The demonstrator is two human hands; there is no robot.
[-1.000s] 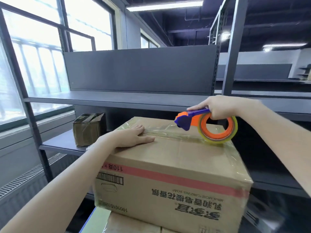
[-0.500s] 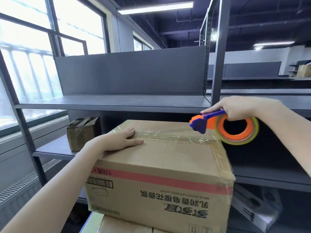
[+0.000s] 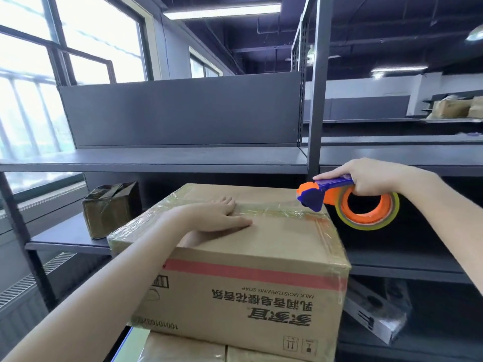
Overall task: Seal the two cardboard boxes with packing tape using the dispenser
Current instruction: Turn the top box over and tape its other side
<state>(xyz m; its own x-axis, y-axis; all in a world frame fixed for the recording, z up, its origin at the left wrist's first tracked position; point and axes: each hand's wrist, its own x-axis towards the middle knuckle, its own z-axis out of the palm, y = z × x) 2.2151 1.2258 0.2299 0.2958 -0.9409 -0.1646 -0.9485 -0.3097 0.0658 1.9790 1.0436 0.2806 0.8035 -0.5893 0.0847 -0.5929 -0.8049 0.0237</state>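
1. I have the left hand flat, palm down, fingers straight, on the lid of the top carton. It presses the lid and grips nothing.
2. The right hand is wrapped round the handle of the tape dispenser, index finger laid along the top. The tape roll hangs out past the carton's right side.
3. The top carton sits stacked on a lower carton, right in front of me. I can't tell whether the lower one is sealed.
4. Key relation: the tape strip runs left to right along the lid seam, and the dispenser nose is at its right end, at the top right edge. The right hand is the nearer one; the left is mid-lid, well apart.
5. My read: the next move is down over that right edge onto the side face, then cut.
6. A small wrapped box stands on the shelf to the left.
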